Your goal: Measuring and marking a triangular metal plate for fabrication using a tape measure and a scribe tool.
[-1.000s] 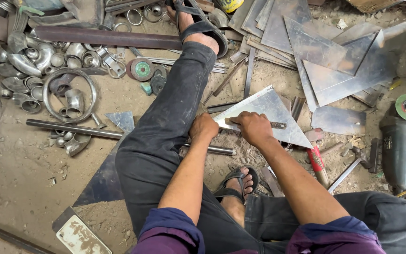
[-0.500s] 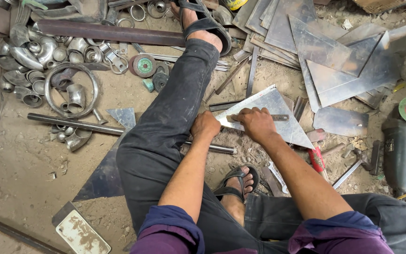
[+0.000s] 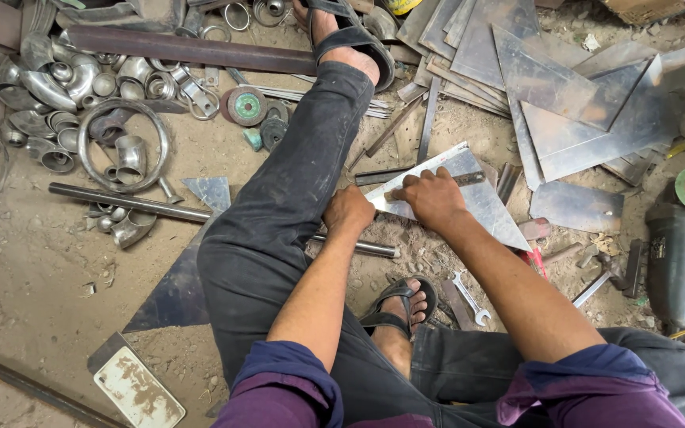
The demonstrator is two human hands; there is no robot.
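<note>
I sit on a dirt floor with my left leg stretched out. A triangular steel sheet (image 3: 491, 208) lies on the ground in front of me. My left hand (image 3: 348, 212) is closed at its near left corner, gripping the edge. My right hand (image 3: 434, 196) presses down on the sheet's top, fingers curled over a thin dark strip (image 3: 469, 178) that lies across it. Whether the right hand grips the strip or only rests on it is unclear.
An angle grinder (image 3: 679, 238) lies at the right. Cut steel sheets (image 3: 572, 87) pile up at the upper right. Pipe elbows and a ring (image 3: 124, 154) lie at the left, a long rod (image 3: 128, 202) beside my leg, a wrench (image 3: 469, 297) near my foot.
Both hands stay on the triangular sheet with almost no shift. The view has moved slightly.
</note>
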